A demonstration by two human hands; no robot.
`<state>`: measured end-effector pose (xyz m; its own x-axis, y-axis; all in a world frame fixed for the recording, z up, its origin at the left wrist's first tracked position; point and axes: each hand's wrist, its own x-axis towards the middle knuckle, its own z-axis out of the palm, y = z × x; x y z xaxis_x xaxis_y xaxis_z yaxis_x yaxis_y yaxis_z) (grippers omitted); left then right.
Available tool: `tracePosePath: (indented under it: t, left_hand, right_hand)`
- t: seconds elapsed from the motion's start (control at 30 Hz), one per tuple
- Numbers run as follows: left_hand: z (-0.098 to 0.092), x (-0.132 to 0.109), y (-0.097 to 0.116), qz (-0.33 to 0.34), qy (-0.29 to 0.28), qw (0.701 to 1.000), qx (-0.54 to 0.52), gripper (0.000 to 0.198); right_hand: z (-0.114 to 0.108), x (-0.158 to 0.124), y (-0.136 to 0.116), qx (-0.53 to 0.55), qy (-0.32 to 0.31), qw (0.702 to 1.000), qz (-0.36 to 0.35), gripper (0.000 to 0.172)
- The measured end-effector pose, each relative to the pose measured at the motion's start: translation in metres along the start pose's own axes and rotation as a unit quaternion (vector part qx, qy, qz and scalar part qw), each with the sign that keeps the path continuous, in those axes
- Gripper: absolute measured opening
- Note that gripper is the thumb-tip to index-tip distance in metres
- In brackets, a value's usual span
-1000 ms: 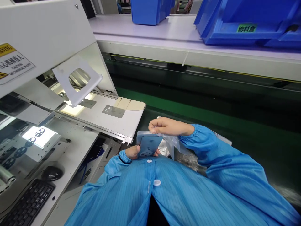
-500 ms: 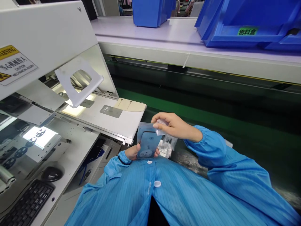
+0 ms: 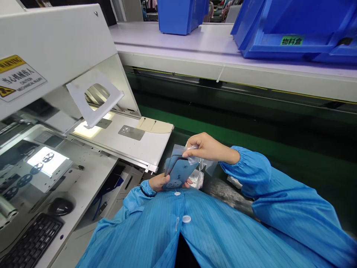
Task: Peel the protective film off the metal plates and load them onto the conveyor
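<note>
My left hand (image 3: 160, 182) holds a small stack of thin blue-grey phone back panels (image 3: 182, 173) upright in front of my body, fingers on both side edges. The panels are slightly fanned at the top, and the front one has a round camera cut-out area near its lower end. With thumb and fingers pinched, my right hand (image 3: 205, 147) grips a crumpled clear plastic film (image 3: 192, 154) at the panels' upper right corner. Part of the film hangs below the hand. Behind the stack lies a crumpled silvery-white bundle (image 3: 197, 179), partly hidden.
At left stands a white machine (image 3: 55, 48) with a lit bed, where a grey panel (image 3: 131, 132) lies on the white plate (image 3: 145, 148). A keyboard (image 3: 33, 242) and mouse (image 3: 61, 206) sit nearer. Blue bins (image 3: 279, 33) stand on the shelf (image 3: 206, 41) beyond the green belt (image 3: 184, 123).
The panels have tilted to the right and fanned apart at the top. My right hand has shifted slightly right, still pinching the film, which hangs further out.
</note>
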<state>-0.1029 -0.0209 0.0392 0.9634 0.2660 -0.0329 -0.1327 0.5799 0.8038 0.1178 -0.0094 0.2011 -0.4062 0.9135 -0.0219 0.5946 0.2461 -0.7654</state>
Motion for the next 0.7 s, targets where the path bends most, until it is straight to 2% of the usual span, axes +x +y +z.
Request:
tracePosePath:
  t: [0.13,0.23,0.3,0.47,0.53,0.7]
  left_hand:
    - [0.000,0.001,0.000,0.008,-0.020,1.000,-0.020,0.081]
    - [0.000,0.001,0.000,0.011,-0.021,0.999,-0.030,0.080]
    - [0.000,0.002,0.000,0.009,-0.020,0.999,-0.034,0.078]
    - [0.001,0.003,0.002,0.027,-0.029,0.999,-0.027,0.081]
    - [0.003,0.004,0.003,0.032,-0.026,0.999,-0.022,0.084]
    - [0.003,0.003,-0.001,0.031,-0.016,0.999,-0.035,0.085]
  right_hand:
    - [-0.009,0.001,0.000,0.031,-0.102,0.994,0.003,0.042]
    - [-0.016,0.002,0.000,0.047,-0.148,0.988,-0.006,0.036]
    - [-0.018,0.002,0.000,0.055,-0.147,0.988,-0.009,0.032]
    - [-0.014,0.004,0.006,0.090,-0.096,0.991,0.016,0.028]
    - [-0.011,0.005,0.011,0.159,-0.124,0.978,0.049,0.030]
    - [0.001,0.009,0.023,0.316,-0.183,0.924,0.114,0.037]
